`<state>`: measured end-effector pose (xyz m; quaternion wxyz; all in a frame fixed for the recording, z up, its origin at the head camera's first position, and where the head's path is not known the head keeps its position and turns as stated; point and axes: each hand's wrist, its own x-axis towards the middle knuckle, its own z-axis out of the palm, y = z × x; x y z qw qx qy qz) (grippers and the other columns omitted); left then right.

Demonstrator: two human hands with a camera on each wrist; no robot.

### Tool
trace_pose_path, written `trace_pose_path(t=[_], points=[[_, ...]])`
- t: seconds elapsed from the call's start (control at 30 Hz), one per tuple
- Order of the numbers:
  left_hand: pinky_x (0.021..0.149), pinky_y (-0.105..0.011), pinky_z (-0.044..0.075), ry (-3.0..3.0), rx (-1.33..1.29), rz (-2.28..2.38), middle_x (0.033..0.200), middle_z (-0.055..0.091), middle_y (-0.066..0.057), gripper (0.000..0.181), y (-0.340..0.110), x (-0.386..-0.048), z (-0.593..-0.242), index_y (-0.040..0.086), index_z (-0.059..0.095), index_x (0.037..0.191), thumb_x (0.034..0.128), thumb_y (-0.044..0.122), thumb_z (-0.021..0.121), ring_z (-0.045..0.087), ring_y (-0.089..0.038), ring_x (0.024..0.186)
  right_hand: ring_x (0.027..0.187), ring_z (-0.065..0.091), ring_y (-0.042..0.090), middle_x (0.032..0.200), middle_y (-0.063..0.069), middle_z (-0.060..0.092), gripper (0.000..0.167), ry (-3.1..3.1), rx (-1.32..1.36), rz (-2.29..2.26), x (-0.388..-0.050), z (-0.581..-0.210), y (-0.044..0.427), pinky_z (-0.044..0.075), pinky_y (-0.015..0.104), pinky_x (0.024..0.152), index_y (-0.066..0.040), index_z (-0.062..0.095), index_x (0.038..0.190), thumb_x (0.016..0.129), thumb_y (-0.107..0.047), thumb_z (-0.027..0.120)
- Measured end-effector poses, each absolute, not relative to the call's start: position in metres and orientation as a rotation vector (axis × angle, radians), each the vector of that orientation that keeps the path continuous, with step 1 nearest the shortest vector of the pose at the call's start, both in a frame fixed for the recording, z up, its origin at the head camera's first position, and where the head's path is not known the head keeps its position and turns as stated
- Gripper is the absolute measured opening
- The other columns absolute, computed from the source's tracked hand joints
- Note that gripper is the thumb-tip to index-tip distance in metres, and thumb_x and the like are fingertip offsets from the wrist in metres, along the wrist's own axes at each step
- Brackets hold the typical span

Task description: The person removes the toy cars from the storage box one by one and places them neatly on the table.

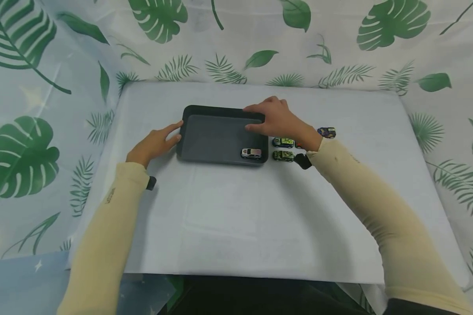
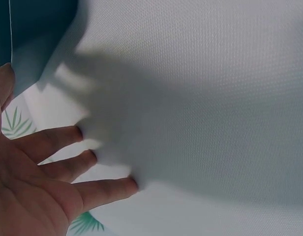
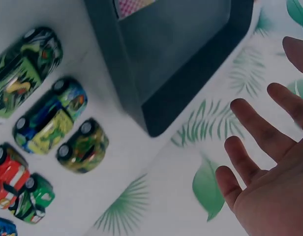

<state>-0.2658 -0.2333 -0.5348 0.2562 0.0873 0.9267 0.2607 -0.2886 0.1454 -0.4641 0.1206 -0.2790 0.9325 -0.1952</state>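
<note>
A dark grey rectangular tray point(image 1: 220, 140) lies on the white table. In its near right corner sits a white toy car point(image 1: 251, 153) with pinkish markings. My left hand point(image 1: 151, 143) touches the tray's left edge with its fingertips; in the left wrist view several fingers of this hand point(image 2: 43, 182) are spread over the tabletop. Above the tray's far right corner, my right hand point(image 1: 277, 118) reaches with extended fingers and holds nothing visible. The right wrist view shows this hand point(image 3: 274, 177) apart from the tray point(image 3: 191, 83), its fingers spread.
Right of the tray stand a yellow-green toy car point(image 1: 283, 142) and a camouflage toy car point(image 1: 283, 155). A dark purple toy car point(image 1: 326, 132) is beyond my right wrist. The right wrist view also shows a red toy car point(image 3: 11, 172) and a green one point(image 3: 38, 199).
</note>
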Motion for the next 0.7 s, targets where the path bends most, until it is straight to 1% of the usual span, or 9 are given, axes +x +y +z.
trace_pose_path(t=[0.2,0.43,0.53,0.7], points=[[0.123,-0.070,0.022,2.526,0.249,0.705,0.173,0.024,-0.025,0.062,-0.233,-0.266,-0.535,0.030,0.017,0.174,0.1180,0.039,0.042,0.024,-0.052,0.156,0.145,0.039,0.047,0.146,0.017,0.064,0.058,2.681,-0.830,-0.458,-0.287,-0.469,0.131,0.026,0.068,0.112,-0.014,0.061,0.154,0.103,-0.037,0.075],[0.122,-0.071,0.021,2.517,0.251,0.705,0.174,0.022,-0.022,0.062,-0.234,-0.267,-0.537,0.031,0.017,0.174,0.1181,0.040,0.042,0.022,-0.052,0.157,0.146,0.037,0.049,0.142,0.019,0.066,0.060,2.643,-0.828,-0.375,-0.285,-0.480,0.124,0.025,0.070,0.113,-0.013,0.061,0.154,0.101,-0.036,0.077],[0.123,-0.071,0.021,2.510,0.262,0.711,0.175,0.021,-0.020,0.062,-0.234,-0.267,-0.535,0.031,0.016,0.174,0.1181,0.041,0.042,0.022,-0.051,0.157,0.143,0.040,0.049,0.135,0.019,0.069,0.059,2.626,-0.830,-0.342,-0.282,-0.484,0.124,0.027,0.069,0.112,-0.013,0.062,0.153,0.100,-0.035,0.078],[0.123,-0.069,0.022,2.509,0.278,0.715,0.175,0.021,-0.021,0.063,-0.234,-0.266,-0.534,0.030,0.016,0.174,0.1183,0.041,0.041,0.024,-0.050,0.157,0.140,0.042,0.047,0.126,0.013,0.075,0.058,2.612,-0.837,-0.297,-0.279,-0.492,0.125,0.029,0.067,0.109,-0.014,0.065,0.149,0.098,-0.036,0.081]])
